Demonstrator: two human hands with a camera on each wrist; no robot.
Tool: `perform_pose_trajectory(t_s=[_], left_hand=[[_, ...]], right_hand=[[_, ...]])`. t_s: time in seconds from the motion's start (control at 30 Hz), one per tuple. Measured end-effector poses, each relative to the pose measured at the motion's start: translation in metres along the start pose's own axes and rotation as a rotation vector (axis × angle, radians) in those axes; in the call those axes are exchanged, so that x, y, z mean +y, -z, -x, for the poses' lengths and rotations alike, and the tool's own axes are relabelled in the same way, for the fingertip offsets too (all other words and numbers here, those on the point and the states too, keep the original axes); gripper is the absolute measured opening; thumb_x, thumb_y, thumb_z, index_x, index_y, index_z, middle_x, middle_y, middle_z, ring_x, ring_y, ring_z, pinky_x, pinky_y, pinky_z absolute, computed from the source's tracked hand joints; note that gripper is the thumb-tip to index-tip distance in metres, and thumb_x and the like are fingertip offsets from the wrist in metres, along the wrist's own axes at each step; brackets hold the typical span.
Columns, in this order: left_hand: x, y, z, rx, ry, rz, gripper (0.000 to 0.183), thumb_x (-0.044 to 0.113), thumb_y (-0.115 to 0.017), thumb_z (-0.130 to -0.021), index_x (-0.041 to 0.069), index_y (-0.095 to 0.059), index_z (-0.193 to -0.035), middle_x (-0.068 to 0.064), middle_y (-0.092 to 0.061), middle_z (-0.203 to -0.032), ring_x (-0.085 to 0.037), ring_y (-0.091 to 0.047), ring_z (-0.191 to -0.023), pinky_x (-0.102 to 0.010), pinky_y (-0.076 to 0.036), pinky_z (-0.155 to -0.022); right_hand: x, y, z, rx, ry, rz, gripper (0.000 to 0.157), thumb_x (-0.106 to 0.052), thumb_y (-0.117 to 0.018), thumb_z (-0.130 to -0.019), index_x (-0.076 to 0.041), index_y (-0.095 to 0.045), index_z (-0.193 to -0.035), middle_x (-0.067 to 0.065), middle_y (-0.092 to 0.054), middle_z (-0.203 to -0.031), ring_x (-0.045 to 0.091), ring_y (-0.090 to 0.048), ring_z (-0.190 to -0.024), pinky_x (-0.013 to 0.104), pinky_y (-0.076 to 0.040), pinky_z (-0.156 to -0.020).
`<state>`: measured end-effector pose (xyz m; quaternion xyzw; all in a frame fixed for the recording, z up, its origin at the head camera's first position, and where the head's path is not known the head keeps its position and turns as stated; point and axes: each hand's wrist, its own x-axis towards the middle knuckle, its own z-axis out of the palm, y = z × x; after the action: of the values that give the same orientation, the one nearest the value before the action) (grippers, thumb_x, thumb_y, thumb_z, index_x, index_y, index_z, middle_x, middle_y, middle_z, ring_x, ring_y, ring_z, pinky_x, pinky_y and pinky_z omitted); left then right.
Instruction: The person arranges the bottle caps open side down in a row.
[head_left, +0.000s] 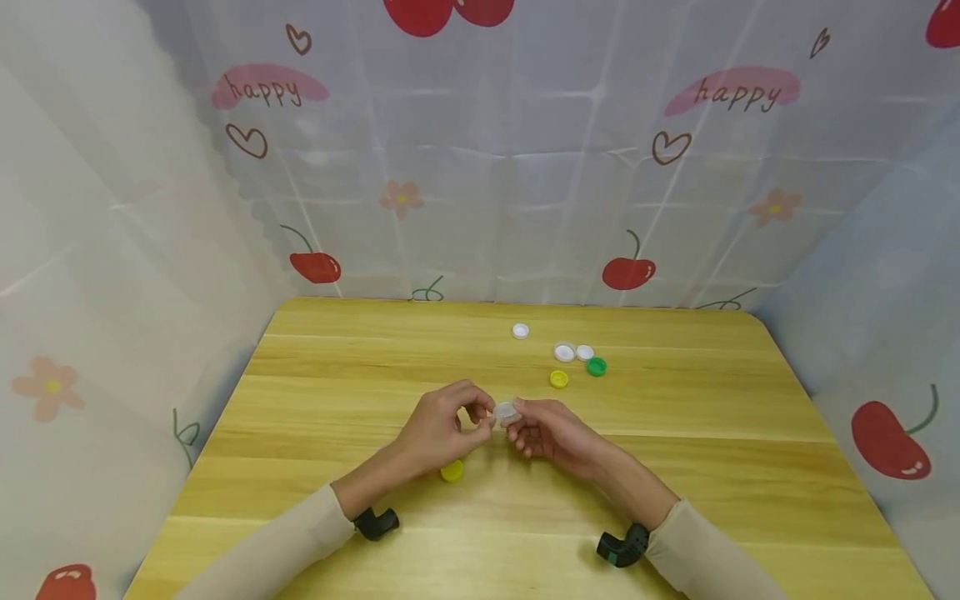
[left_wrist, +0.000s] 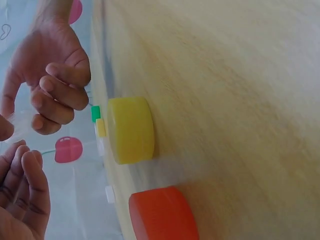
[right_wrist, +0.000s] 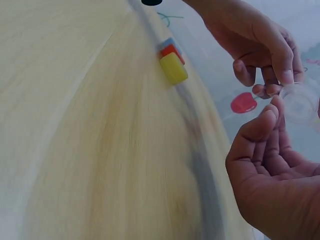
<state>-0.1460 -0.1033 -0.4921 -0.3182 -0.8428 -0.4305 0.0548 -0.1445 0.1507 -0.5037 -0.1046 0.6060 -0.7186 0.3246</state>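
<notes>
In the head view, the clear cap is held off the table at the middle of the frame, between the two hands: the right hand pinches its right side, thumb on top, and the left hand pinches its left edge, presumably to leave most of the cap uncovered. Beyond, right of centre, lie three white caps, a green cap and a far yellow cap, apart from the hands. The near yellow cap sits below the left wrist, which overhangs that spot. In the left wrist view, both hands crowd the left edge, where the clear cap is so pale and cropped that the exact finger contact is hard to tell; the near yellow cap stands at the centre and a red cap at the bottom. In the right wrist view, the clear cap shows at the right edge between the hands, while the near yellow cap, the red cap and a blue piece line up at upper centre, overlapping.
</notes>
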Motion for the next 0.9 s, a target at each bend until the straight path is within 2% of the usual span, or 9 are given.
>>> perform_pose_trajectory(t_s=[0.1, 0.2, 0.3, 0.4, 0.53, 0.63, 0.8, 0.9], left_hand=[[0.0, -0.001, 0.0, -0.035, 0.057, 0.082, 0.017, 0.023, -0.082, -0.095, 0.025, -0.075, -0.11, 0.009, -0.069, -0.099, -0.009, -0.068, -0.084, -0.022, -0.055, -0.06], [-0.001, -0.001, 0.0, -0.063, 0.111, 0.179, 0.023, 0.029, -0.086, -0.094, 0.028, -0.075, -0.115, 0.007, -0.069, -0.102, -0.007, -0.068, -0.086, -0.025, -0.057, -0.059], [-0.002, -0.002, 0.0, -0.07, 0.126, 0.227, 0.026, 0.034, -0.086, -0.094, 0.031, -0.075, -0.117, 0.002, -0.071, -0.104, -0.008, -0.068, -0.086, -0.026, -0.058, -0.059], [-0.002, -0.002, 0.0, -0.064, 0.11, 0.241, 0.029, 0.035, -0.087, -0.093, 0.031, -0.075, -0.119, -0.001, -0.072, -0.105, -0.009, -0.068, -0.083, -0.026, -0.058, -0.059], [0.0, -0.003, 0.0, -0.059, 0.095, 0.247, 0.03, 0.033, -0.088, -0.093, 0.032, -0.076, -0.12, 0.0, -0.071, -0.103, -0.009, -0.067, -0.081, -0.025, -0.057, -0.059], [0.001, -0.005, 0.0, -0.063, 0.091, 0.251, 0.029, 0.032, -0.088, -0.092, 0.032, -0.077, -0.118, -0.001, -0.071, -0.103, -0.008, -0.067, -0.081, -0.025, -0.057, -0.06], [0.001, -0.004, 0.001, -0.074, 0.082, 0.238, 0.025, 0.032, -0.088, -0.092, 0.031, -0.078, -0.115, -0.008, -0.074, -0.103, -0.007, -0.067, -0.08, -0.025, -0.057, -0.062], [0.0, -0.002, 0.002, -0.094, 0.081, 0.193, 0.025, 0.035, -0.087, -0.093, 0.03, -0.078, -0.116, -0.006, -0.075, -0.107, -0.009, -0.067, -0.084, -0.025, -0.057, -0.064]], right_hand=[[0.001, 0.0, 0.003, 0.088, 0.157, 0.189, 0.027, -0.029, -0.055, -0.114, -0.006, -0.068, -0.116, -0.002, -0.069, -0.093, 0.01, -0.062, -0.081, 0.026, -0.056, -0.074], [0.002, 0.0, 0.007, 0.195, 0.349, 0.457, 0.015, -0.018, -0.067, -0.107, -0.009, -0.069, -0.119, 0.0, -0.069, -0.098, 0.012, -0.063, -0.082, 0.028, -0.058, -0.074], [0.002, 0.002, 0.011, 0.269, 0.508, 0.651, 0.024, -0.011, -0.08, -0.098, -0.016, -0.07, -0.119, 0.0, -0.072, -0.1, 0.013, -0.065, -0.082, 0.028, -0.058, -0.073], [0.004, 0.004, 0.013, 0.286, 0.61, 0.726, 0.033, -0.008, -0.085, -0.092, -0.02, -0.07, -0.119, -0.002, -0.072, -0.098, 0.015, -0.063, -0.078, 0.027, -0.054, -0.069], [0.006, 0.005, 0.015, 0.274, 0.65, 0.748, 0.035, -0.009, -0.086, -0.091, -0.021, -0.071, -0.119, -0.005, -0.071, -0.098, 0.016, -0.06, -0.078, 0.027, -0.05, -0.066], [0.006, 0.004, 0.015, 0.27, 0.649, 0.756, 0.034, -0.01, -0.086, -0.091, -0.021, -0.071, -0.12, -0.005, -0.072, -0.099, 0.015, -0.061, -0.079, 0.026, -0.049, -0.065], [0.007, 0.003, 0.015, 0.263, 0.626, 0.765, 0.033, -0.013, -0.086, -0.093, -0.021, -0.071, -0.12, -0.004, -0.073, -0.102, 0.015, -0.062, -0.08, 0.026, -0.051, -0.066], [0.006, 0.002, 0.014, 0.252, 0.598, 0.791, 0.032, -0.017, -0.088, -0.092, -0.023, -0.072, -0.12, -0.005, -0.073, -0.103, 0.018, -0.063, -0.083, 0.028, -0.053, -0.069]])
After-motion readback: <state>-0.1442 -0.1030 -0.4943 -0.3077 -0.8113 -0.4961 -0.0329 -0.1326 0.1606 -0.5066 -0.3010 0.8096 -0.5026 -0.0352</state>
